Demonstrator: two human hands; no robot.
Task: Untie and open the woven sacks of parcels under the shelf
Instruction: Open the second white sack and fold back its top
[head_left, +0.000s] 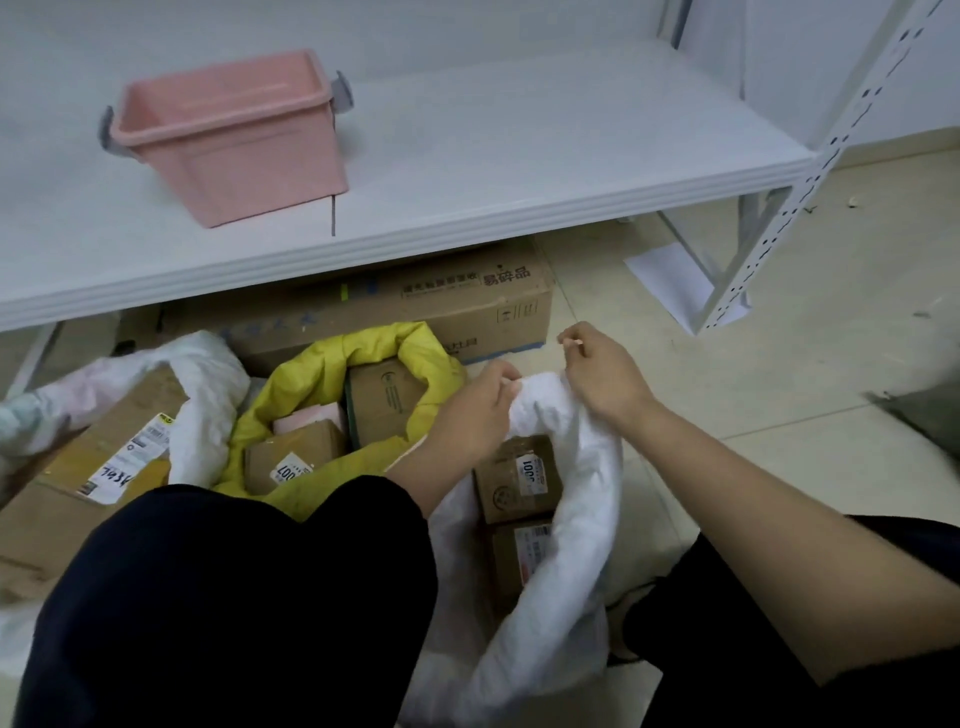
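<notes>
A white woven sack lies open on the floor between my knees, with two labelled cardboard parcels showing inside. My left hand grips the far rim of its mouth. My right hand grips the same rim just to the right, fingers curled into the cloth. Left of it a yellow sack stands open with several brown boxes in it. Further left another white sack gapes around a large labelled carton.
A white metal shelf overhangs the sacks and carries a pink plastic bin. A long cardboard box lies under it. The shelf's perforated upright stands at right on the tiled floor. My dark-trousered knees fill the foreground.
</notes>
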